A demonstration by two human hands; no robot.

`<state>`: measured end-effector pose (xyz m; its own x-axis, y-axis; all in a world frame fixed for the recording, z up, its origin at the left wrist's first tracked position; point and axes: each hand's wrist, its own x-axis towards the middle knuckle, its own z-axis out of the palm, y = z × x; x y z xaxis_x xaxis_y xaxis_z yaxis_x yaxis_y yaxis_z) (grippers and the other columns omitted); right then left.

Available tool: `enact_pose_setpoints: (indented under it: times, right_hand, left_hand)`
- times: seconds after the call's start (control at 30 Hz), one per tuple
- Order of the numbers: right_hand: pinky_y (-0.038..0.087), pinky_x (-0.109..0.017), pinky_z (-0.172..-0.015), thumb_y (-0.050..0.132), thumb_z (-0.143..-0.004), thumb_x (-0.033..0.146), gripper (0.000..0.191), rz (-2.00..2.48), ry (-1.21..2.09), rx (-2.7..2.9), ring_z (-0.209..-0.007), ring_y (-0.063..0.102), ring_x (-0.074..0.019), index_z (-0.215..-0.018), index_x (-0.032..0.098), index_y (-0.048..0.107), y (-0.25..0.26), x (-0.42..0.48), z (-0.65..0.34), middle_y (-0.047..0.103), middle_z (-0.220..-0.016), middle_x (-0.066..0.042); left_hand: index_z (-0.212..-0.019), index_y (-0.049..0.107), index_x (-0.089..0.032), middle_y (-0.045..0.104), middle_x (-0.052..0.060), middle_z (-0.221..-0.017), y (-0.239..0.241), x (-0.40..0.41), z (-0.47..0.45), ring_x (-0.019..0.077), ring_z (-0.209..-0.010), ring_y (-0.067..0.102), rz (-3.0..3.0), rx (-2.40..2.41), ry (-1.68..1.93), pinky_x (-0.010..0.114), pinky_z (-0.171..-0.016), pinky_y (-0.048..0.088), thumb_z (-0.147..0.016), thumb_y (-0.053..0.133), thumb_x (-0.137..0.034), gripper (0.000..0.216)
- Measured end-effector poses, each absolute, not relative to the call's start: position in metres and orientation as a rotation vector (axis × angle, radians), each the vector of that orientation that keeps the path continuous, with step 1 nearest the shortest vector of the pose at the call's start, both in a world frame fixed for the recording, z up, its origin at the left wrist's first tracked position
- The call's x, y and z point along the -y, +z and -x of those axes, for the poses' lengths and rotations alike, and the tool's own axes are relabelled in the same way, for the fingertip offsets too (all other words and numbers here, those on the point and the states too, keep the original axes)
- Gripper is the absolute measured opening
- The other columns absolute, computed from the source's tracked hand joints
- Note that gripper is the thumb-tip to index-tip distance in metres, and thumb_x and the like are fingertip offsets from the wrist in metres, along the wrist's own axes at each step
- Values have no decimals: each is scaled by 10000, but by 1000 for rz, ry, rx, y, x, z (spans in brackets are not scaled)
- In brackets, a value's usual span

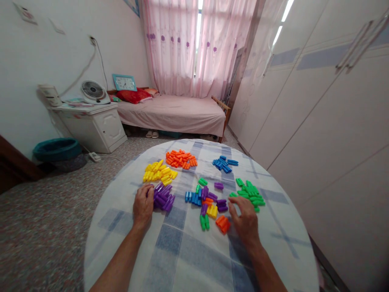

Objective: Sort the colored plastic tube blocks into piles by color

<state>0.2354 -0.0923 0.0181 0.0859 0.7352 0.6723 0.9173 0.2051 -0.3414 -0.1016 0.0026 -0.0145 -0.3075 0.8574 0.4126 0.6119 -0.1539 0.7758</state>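
Observation:
My left hand (pixel 144 206) rests on the table at the left edge of a pile of purple tube-shaped plastic caps (pixel 164 197). Its fingers are loosely bent against the pile, and nothing shows in its grasp. Between my hands lies a mixed group with blue caps (pixel 194 198), yellow caps (pixel 212 211) and purple, green and orange ones. My right hand (pixel 245 217) hovers or rests just right of this group, thumb and forefinger apart with no cap visible between them. Green caps (pixel 251 193) lie just beyond it. Orange caps (pixel 223 224) sit near its thumb side.
Farther back on the round table with a checked cloth (pixel 170 251) are piles of yellow caps (pixel 158 172), orange caps (pixel 181 159) and blue caps (pixel 223 164). A bed (pixel 179 109) stands beyond, a white cabinet (pixel 107 127) at left, a wardrobe (pixel 319 101) at right.

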Motion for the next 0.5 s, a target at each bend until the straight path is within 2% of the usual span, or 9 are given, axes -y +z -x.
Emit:
enact_pose_setpoints:
  times: [0.13,0.27,0.5]
  right_hand:
    - [358,-332,-804,515,-857,252,89,1480,-56,2092,-843,517,-185,-841,217,596,24,106,-182,596,-813,-22]
    - [346,-360,-808,605,-779,288,133,1597,-88,2156,-876,497,-215,-887,214,583,21,114,-157,589,-884,-40]
    - [348,-370,-823,603,-765,240,140,1642,-98,2129,-892,480,-221,-898,220,564,12,111,-155,582,-906,-39]
  left_hand:
    - [-950,626,-174,596,89,-1065,-13,-2,101,233,-1052,537,-1667,-1865,1450,390,-1000,391,-857,356,-407,368]
    - [-944,627,-174,600,86,-1055,-11,-1,100,233,-1046,537,-1660,-1865,1443,396,-1000,391,-850,364,-404,361]
    - [-937,625,-181,596,84,-1064,-12,-1,101,233,-1038,543,-1689,-1864,1439,392,-991,399,-850,374,-407,349]
